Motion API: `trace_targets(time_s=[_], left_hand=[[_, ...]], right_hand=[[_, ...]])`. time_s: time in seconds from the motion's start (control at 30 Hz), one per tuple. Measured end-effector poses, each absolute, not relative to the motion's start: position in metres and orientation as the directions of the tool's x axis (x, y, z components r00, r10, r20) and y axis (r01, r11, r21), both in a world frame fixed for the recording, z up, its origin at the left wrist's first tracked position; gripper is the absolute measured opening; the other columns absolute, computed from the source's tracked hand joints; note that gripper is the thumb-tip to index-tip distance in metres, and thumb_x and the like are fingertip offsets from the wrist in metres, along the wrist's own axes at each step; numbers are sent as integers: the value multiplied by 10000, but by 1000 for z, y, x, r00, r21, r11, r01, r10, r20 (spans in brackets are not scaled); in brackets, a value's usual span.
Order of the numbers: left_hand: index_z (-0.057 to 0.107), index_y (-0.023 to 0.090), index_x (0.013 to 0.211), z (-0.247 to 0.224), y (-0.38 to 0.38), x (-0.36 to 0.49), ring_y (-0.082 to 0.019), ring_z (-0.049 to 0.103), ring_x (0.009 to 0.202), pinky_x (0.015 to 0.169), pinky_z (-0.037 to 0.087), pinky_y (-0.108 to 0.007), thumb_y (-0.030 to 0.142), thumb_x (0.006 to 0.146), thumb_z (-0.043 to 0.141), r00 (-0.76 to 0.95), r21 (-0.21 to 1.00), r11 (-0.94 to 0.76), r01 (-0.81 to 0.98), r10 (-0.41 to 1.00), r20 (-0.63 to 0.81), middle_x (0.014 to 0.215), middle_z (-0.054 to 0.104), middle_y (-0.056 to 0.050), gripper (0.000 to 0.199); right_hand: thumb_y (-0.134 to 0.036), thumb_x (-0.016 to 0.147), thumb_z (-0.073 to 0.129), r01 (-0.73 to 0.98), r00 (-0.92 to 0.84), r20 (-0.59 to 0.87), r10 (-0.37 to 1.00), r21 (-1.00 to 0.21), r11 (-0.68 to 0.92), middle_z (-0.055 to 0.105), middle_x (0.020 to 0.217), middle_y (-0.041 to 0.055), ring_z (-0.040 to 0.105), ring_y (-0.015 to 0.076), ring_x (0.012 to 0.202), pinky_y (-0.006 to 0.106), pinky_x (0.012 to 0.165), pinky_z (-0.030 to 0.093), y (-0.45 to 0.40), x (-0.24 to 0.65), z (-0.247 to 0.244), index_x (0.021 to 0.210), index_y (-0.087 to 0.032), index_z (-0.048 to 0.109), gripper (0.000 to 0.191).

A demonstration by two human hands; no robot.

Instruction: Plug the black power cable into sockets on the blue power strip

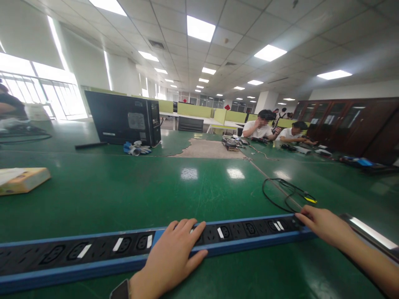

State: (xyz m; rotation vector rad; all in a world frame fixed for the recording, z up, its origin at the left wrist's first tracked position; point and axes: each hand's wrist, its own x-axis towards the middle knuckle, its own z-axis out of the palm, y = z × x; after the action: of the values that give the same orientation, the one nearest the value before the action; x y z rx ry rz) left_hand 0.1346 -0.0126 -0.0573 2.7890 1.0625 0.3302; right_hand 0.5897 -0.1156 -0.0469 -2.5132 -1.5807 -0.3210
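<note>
A long power strip (pixel 102 251) with a blue casing and black sockets lies across the near side of the green table. Several small white labels are stuck along its face. My left hand (pixel 174 253) spans the strip near its middle, fingers over the far edge and thumb by the near edge. At the strip's right end, my right hand (pixel 321 224) has its fingers closed around the end, which they partly hide. Just beyond that hand lies a coiled black cable (pixel 280 195) with a yellow tag (pixel 310 200).
A black computer case (pixel 124 118) stands at the back left, gloves (pixel 137 148) beside it. A tissue pack (pixel 28 180) lies at left. Metal parts (pixel 232 142) sit near a torn patch (pixel 212 148) in the green table covering (pixel 149 178). Two people (pixel 260 128) sit across, at right.
</note>
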Motion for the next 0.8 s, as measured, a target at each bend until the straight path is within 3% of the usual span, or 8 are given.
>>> trace_targets(time_s=[0.1, 0.4, 0.6, 0.8], left_hand=[[462, 293, 1385, -57, -13, 135, -305, 516, 1164, 1005, 401, -509, 490, 888, 511, 728, 201, -743, 638, 667, 155, 1338, 553, -75, 537], [456, 291, 1389, -58, -13, 134, -305, 517, 1163, 1008, 399, -515, 490, 892, 503, 728, 194, -745, 639, 666, 162, 1337, 553, -75, 537], [461, 291, 1385, -57, -14, 135, -307, 516, 1164, 1009, 393, -517, 484, 890, 507, 727, 197, -742, 641, 669, 154, 1337, 553, -77, 533], [468, 297, 1376, -56, -14, 136, -304, 524, 1150, 993, 406, -502, 481, 883, 518, 725, 194, -741, 642, 670, 160, 1313, 565, -72, 528]], right_hand=[[-513, 862, 474, 920, 391, 179, 903, -38, -391, 702, 703, 37, 680, 225, 671, 291, 634, 459, -115, 587, -46, 812, -258, 660, 319], [-483, 877, 470, 908, 418, 128, 899, -32, -418, 716, 745, 48, 686, 232, 717, 288, 635, 443, -112, 578, -42, 826, -252, 660, 304], [-468, 888, 439, 902, 432, 149, 890, -86, -423, 720, 749, 55, 694, 252, 726, 308, 646, 451, -117, 572, -57, 859, -256, 644, 295], [-495, 895, 394, 879, 476, 133, 869, -56, -473, 716, 782, 69, 686, 280, 790, 325, 630, 424, -118, 565, -43, 851, -255, 622, 334]])
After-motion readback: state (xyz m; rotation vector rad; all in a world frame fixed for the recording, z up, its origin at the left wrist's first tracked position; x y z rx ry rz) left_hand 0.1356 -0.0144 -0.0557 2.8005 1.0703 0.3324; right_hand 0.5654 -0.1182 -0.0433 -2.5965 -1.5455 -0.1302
